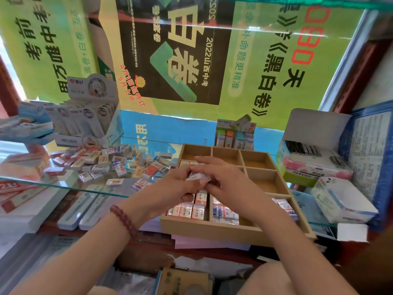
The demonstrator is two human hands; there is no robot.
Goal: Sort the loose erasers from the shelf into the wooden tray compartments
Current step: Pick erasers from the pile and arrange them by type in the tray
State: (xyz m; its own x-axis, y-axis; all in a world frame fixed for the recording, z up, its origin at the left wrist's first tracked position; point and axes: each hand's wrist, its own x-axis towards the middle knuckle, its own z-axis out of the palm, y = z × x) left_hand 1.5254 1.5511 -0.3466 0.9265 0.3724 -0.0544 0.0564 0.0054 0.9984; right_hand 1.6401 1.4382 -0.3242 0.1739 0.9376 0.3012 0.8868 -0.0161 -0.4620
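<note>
Head view: two bare arms reach in from the near side and meet over a tray.
Left hand: its fingers are curled and pinch the left side of the held eraser.
Right hand: it comes in from the right. Its lower fingers grip the right side of the same eraser, and its top fingers lie across above it.
Held eraser: small, white and pink, in a shiny wrap. It sits right between the two hands, above the middle of the tray, and most of it is hidden by fingers.
Wooden tray: it stands to the right of the pile and has many small boxes inside.
Sorted erasers: they stand in rows in the near left box, just under the hands. More lie in the near middle box and a few in the near right box.
Loose erasers: a messy pile on the glass shelf, left of the tray and apart from both hands.
Bracelet: dark red beads on the left wrist.
Display box: far left, behind the pile, with slim white packs standing in it.
Open box: far right, with black things in a row.
Posters: green and black, on the wall behind the shelf.
</note>
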